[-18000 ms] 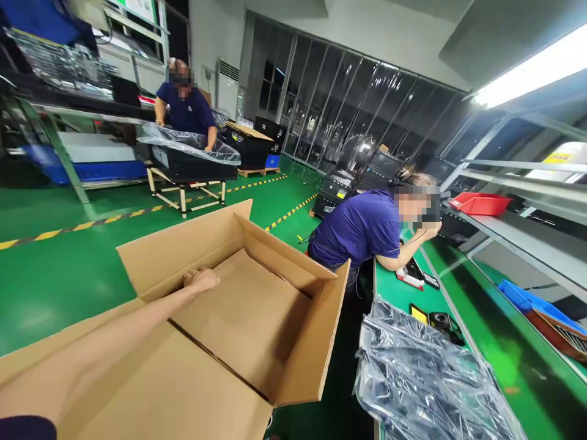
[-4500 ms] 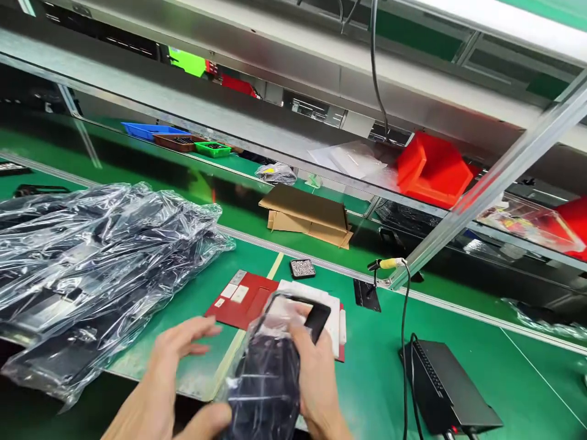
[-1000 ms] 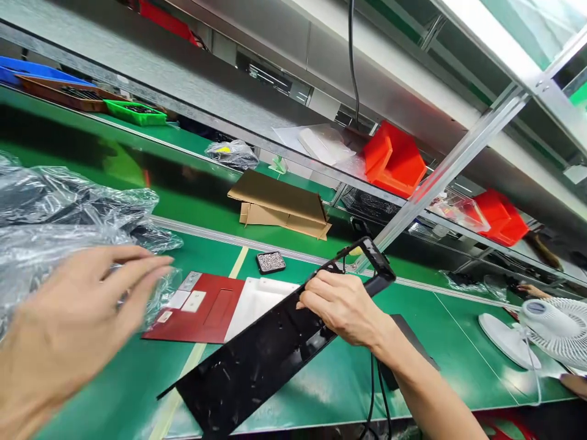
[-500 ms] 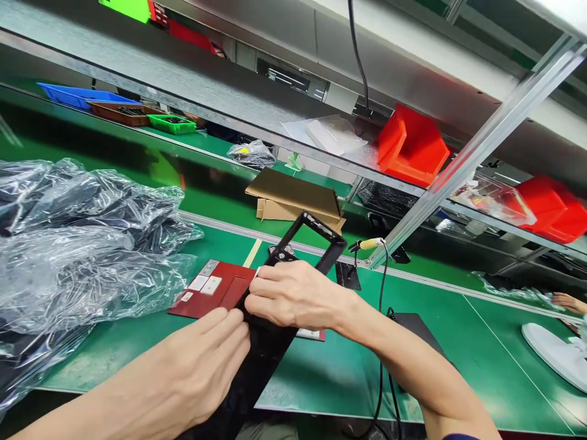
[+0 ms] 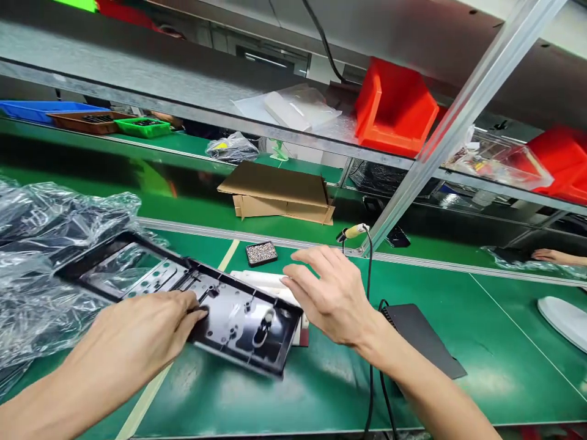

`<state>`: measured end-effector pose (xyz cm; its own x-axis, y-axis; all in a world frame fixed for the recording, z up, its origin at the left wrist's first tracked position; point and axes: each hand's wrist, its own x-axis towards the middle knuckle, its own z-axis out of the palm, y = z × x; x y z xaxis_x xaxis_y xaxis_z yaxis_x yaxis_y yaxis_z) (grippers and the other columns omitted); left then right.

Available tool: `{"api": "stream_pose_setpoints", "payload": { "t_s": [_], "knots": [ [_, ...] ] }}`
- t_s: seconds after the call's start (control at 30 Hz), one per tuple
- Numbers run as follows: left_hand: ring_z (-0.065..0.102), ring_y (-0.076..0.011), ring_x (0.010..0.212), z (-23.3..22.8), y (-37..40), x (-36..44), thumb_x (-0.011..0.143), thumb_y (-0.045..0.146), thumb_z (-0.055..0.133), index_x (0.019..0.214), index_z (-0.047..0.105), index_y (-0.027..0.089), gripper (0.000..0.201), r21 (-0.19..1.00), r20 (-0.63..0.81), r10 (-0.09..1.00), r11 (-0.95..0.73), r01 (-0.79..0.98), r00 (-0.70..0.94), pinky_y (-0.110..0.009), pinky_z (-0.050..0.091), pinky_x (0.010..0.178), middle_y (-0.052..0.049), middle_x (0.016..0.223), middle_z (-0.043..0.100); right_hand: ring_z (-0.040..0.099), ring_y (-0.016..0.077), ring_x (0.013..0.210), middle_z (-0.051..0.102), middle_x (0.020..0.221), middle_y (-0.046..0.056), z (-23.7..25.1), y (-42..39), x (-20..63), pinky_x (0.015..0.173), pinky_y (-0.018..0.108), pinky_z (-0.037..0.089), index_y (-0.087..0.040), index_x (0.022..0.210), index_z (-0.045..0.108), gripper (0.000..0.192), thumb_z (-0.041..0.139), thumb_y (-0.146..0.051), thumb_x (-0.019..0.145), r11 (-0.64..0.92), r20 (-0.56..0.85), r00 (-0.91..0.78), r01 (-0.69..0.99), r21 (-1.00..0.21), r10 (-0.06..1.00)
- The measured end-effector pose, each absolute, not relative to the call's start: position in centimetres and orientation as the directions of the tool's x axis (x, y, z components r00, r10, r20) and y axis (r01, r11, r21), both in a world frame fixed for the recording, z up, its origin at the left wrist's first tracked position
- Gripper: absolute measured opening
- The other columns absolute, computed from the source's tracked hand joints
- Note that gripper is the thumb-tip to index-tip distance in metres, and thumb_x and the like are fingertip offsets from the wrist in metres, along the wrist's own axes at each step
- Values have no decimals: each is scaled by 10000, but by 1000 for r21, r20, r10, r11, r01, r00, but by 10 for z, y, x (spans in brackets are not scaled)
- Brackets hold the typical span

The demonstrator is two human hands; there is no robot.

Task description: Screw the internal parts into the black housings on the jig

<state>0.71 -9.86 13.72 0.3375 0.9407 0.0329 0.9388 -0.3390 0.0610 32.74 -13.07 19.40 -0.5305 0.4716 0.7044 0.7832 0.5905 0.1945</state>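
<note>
My left hand grips a long black plastic housing by its near edge, thumb inside. The housing lies tilted across the view, its inner side with posts and ribs facing up. A rectangular window opening is at its left end, and a metal plate with holes shows next to that opening. My right hand is beside the housing's right end, fingers curved and apart, with nothing in them. Behind the housing stands a small black tray of tiny metal parts. White pieces and a red edge show partly under the housing.
Clear plastic bags with dark contents pile up at left. An electric screwdriver with a black cable rests by the upright post. A dark flat panel lies at right. Flat cardboard sits behind; another person's hand shows far right.
The housing has swung from upright to lying leftward, its inner side now showing. My right hand has let go of it and moved right. The view has shifted slightly.
</note>
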Motion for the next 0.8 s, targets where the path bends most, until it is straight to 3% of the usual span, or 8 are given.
{"api": "stream_pose_setpoints", "payload": {
  "t_s": [0.1, 0.17, 0.37, 0.53, 0.8],
  "knots": [
    [782, -394, 851, 145, -84, 31, 1064, 408, 277, 914, 658, 246, 440, -73, -159, 958, -252, 965, 239, -402, 413, 664, -102, 812, 782, 633, 194, 923, 785, 1070, 68, 179, -136, 340, 763, 365, 435, -178, 1048, 722, 136, 631, -259, 1108, 572, 689, -489, 810, 131, 535],
    [803, -407, 922, 143, -81, 46, 1081, 383, 289, 931, 671, 238, 435, -74, -198, 960, -217, 973, 199, -410, 454, 691, -115, 880, 816, 645, 191, 924, 789, 1069, 66, 167, -137, 344, 762, 365, 442, -178, 1066, 719, 147, 623, -277, 1116, 576, 657, -487, 812, 97, 576],
    [830, -423, 888, 109, -86, 78, 1080, 281, 333, 911, 742, 166, 457, -35, -111, 965, -243, 969, 238, -425, 525, 661, -202, 887, 831, 698, 230, 1071, 788, 1210, 82, 129, -147, 349, 897, 384, 548, -174, 1186, 708, 200, 613, -336, 1120, 558, 550, -444, 828, -51, 708],
    [828, -398, 762, 85, -85, 76, 1085, 270, 315, 857, 719, 190, 470, -33, -68, 951, -305, 952, 302, -393, 469, 560, -178, 806, 823, 717, 288, 1165, 780, 1299, 151, 112, -176, 351, 999, 434, 598, -126, 1258, 718, 251, 630, -288, 1088, 503, 516, -456, 862, 54, 725],
    [831, -435, 766, 80, -73, 75, 1065, 268, 336, 849, 730, 211, 453, 50, -187, 912, -362, 931, 365, -430, 502, 564, -165, 767, 821, 748, 246, 1007, 812, 1155, 111, 89, -198, 339, 865, 388, 640, -145, 1142, 745, 205, 603, -278, 1078, 484, 535, -380, 873, -64, 755]
  ]
}}
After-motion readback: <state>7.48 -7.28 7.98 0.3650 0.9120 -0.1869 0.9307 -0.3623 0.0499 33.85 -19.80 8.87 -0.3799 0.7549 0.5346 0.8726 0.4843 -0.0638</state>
